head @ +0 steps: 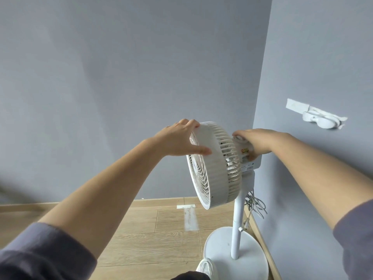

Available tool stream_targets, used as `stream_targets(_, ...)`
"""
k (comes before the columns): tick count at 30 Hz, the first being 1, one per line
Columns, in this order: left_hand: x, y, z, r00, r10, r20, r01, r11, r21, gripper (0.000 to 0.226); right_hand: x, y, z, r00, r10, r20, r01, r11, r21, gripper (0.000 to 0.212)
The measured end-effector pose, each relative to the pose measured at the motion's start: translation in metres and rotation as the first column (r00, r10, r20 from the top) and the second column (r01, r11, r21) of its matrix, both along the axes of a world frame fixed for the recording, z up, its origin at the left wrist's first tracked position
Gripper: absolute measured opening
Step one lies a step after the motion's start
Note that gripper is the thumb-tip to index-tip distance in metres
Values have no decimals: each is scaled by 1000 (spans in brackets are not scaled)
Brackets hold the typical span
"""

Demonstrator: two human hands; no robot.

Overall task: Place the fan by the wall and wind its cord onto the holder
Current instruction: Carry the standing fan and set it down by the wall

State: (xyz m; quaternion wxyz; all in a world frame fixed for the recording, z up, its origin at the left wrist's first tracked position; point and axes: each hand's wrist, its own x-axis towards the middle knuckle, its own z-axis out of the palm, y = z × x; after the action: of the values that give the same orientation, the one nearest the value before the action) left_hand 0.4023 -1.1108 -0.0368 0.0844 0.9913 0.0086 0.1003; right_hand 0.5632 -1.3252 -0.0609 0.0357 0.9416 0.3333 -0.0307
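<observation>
White plastic pedestal fan (217, 168) stands at lower right of the frame in a corner of blue-grey walls (121, 67), its round base (220, 249) flat on the pale wood-plank floor (151, 235) and just beside the skirting of the right-hand wall. Its slim white pole (238, 223) rises upright from the base to the round caged head, which faces left and slightly downward.

A person's left hand (179, 138), at centre frame, is spread over the top front rim of the cage, fingers draped across the upper edge and thumb pressed against the ribbed side. The right hand (253, 143), just right of centre, wraps the motor housing at the back of the head, over a label with a red mark; its fingers curl out of sight behind the housing, so how firmly it grips cannot be told. Both forearms are bare, with dark grey sleeves (44, 253) pushed up toward the elbows at the bottom corners.

White power cord (255, 205) hangs in loose loops behind the pole beneath the head, close to the right wall, with its plug (246, 223) dangling lower beside the pole. Higher on that wall, at right of frame, a white plastic holder (321, 120) is fixed on strips of white tape, well apart from the cord.

A strip of white tape (186, 206) lies at the foot of the far wall. The toe of a white shoe (205, 266) shows at the bottom edge, touching the base's near rim.
</observation>
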Motion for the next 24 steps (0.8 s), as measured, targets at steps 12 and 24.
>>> stream_targets(12, -20, -14, 2, 999, -28, -45, 29, 999, 22, 97, -25, -24, -3, 999, -40, 15, 39, 997, 62, 89)
stream_targets(24, -26, -19, 5, 997, 23, -68, -19, 999, 51, 100, -25, -19, 0, 995, -41, 94, 39, 999, 27, 76)
